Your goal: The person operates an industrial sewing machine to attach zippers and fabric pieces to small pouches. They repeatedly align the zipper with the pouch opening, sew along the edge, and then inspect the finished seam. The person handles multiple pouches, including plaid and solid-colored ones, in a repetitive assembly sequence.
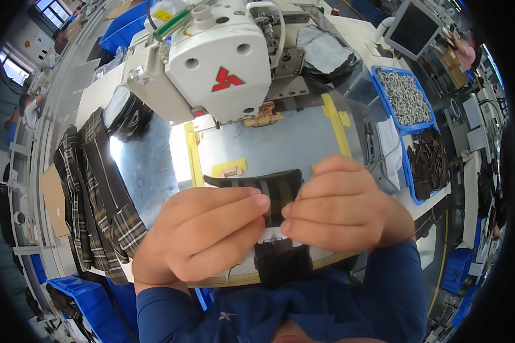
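Note:
My left hand is closed, thumb and fingertips pinching the left side of a dark plaid fabric piece. On its other side my right hand is closed too, its fingertips pressed together at the cloth's edge. The piece stands up over the front of the metal sewing plate, its upper edge curved. Just under my fingertips lies a dark strap-like piece with a small silver metal fitting at its top. My fingers hide part of the cloth, so whether it joins the strap I cannot tell.
Beyond my hands stands a white sewing machine head. Plaid garment pieces drape over the table's left side. Silver metal fittings and dark brown fabric pieces fill blue trays at right. A monitor stands behind.

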Demonstrator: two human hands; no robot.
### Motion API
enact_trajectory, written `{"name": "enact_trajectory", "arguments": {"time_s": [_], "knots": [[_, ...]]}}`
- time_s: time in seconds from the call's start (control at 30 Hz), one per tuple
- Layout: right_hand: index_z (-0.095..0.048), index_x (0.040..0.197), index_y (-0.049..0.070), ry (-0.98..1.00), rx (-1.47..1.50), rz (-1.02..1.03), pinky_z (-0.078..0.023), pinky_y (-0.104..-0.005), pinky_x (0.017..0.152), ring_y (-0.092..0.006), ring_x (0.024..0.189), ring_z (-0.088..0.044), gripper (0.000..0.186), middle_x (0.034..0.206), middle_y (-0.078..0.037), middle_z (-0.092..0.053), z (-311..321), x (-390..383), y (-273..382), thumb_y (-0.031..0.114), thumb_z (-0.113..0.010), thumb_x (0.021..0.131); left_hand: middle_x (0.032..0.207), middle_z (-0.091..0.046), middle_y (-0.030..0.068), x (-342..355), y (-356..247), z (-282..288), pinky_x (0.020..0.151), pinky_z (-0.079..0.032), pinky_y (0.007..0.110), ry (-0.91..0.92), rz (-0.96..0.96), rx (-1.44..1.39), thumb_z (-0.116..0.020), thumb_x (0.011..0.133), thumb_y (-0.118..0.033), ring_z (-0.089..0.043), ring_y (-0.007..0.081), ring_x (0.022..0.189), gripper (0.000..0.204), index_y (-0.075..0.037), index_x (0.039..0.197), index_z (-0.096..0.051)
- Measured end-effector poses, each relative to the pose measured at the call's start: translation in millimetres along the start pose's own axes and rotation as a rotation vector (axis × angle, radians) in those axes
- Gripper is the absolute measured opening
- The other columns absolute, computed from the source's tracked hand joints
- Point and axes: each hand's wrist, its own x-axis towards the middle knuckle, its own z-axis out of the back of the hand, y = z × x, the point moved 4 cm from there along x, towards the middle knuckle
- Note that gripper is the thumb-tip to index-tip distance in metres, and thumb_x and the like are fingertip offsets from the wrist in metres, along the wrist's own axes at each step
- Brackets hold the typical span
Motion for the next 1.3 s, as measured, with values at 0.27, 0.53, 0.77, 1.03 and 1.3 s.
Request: {"name": "enact_trajectory", "arguments": {"time_s": [0.27, 0.53, 0.77, 1.03, 1.3], "knots": [[-0.075, 0.099, 0.003, -0.006, 0.061, -0.031, -0.052, -0.0358, 0.068, -0.0231, 0.080, -0.068, 0.019, 0.094, -0.008, -0.072, 1, -3, -4, 0.013, -0.076, 0.082, 0.103, -0.078, 0.0156, 2, 14, -9, 0.074, -0.065, 0.036, 0.043, -0.008, -0.243, -0.083, 0.080, -0.003, -0.079, 0.0312, 0.087, 0.008, -0.003, 0.085, -0.076], [-0.076, 0.095, 0.004, -0.051, 0.269, -0.500, -0.055, -0.0338, 0.067, -0.0253, 0.075, -0.072, 0.020, 0.088, -0.009, -0.075, -2, -11, -21, 0.003, -0.086, 0.078, 0.114, -0.078, 0.0193, -20, 47, -37, 0.089, -0.060, 0.037, 0.014, 0.600, -1.167, -0.083, 0.094, -0.022, -0.077, 0.0277, 0.105, 0.039, 0.007, 0.118, -0.073], [-0.076, 0.092, 0.004, -0.066, 0.337, -0.706, -0.054, -0.0309, 0.067, -0.0210, 0.075, -0.074, 0.015, 0.086, -0.009, -0.076, -8, -16, -33, 0.002, -0.086, 0.081, 0.105, -0.080, 0.0158, -14, 44, -44, 0.079, -0.060, 0.029, 0.026, 0.369, -0.599, -0.091, 0.083, -0.003, -0.078, 0.0212, 0.088, 0.040, 0.002, 0.119, -0.077], [-0.076, 0.095, 0.004, 0.041, 0.402, -0.784, -0.055, -0.0325, 0.069, -0.0231, 0.078, -0.074, 0.018, 0.089, -0.010, -0.076, -5, -15, -35, 0.005, -0.085, 0.080, 0.091, -0.081, 0.0157, -15, 42, -42, 0.075, -0.061, 0.032, 0.039, 0.489, -0.533, -0.089, 0.084, -0.006, -0.079, 0.0230, 0.080, 0.021, 0.002, 0.101, -0.079], [-0.072, 0.101, 0.003, 0.076, 0.058, -0.395, -0.054, -0.0416, 0.077, -0.0300, 0.084, -0.066, 0.024, 0.091, -0.010, -0.065, -5, -6, -17, 0.010, -0.084, 0.082, 0.093, -0.079, 0.0114, -13, 40, -54, 0.072, -0.061, 0.033, 0.058, 0.323, -0.459, -0.085, 0.079, 0.005, -0.078, 0.0282, 0.081, 0.028, -0.003, 0.105, -0.080]]}}
